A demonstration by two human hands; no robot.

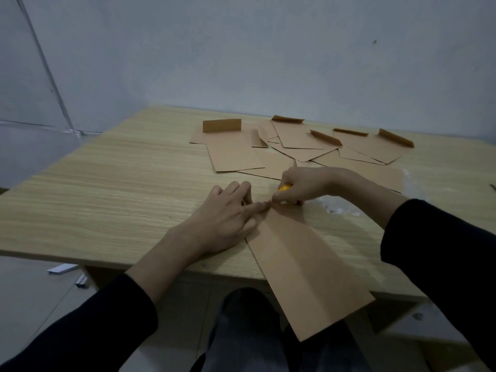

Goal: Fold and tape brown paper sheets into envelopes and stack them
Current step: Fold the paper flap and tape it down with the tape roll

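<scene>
Yellow tool, small and mostly hidden, so I cannot tell whether it is a cutter or a tape holder. It is clamped in the right hand, fingers curled round it, the grip working at the far end of the folded sheet. Left hand lies flat with fingers straight and the index reaching over to meet the right fingertips on the sheet's centre seam. It grasps nothing, only presses.

Folded sheet: a long brown strip with both side flaps turned in to overlap down the middle. It runs from the hands toward 5 o'clock, its near end hanging off the table edge over the person's lap.

Step, as I judge it: taping or cutting tape at the seam's far end — side folds made, ends not yet closed. The next move probably calls for the left hand to pin the overlap flat while the right finishes at the seam, then for an end flap to be folded up. The overhanging end may swing if pressure lifts.

Further out, at 12 to 1 o'clock on the table, finished envelopes lie fanned and overlapping with flaps standing up — not yet a neat stack. Whitish scraps lie just right of the right hand.
</scene>
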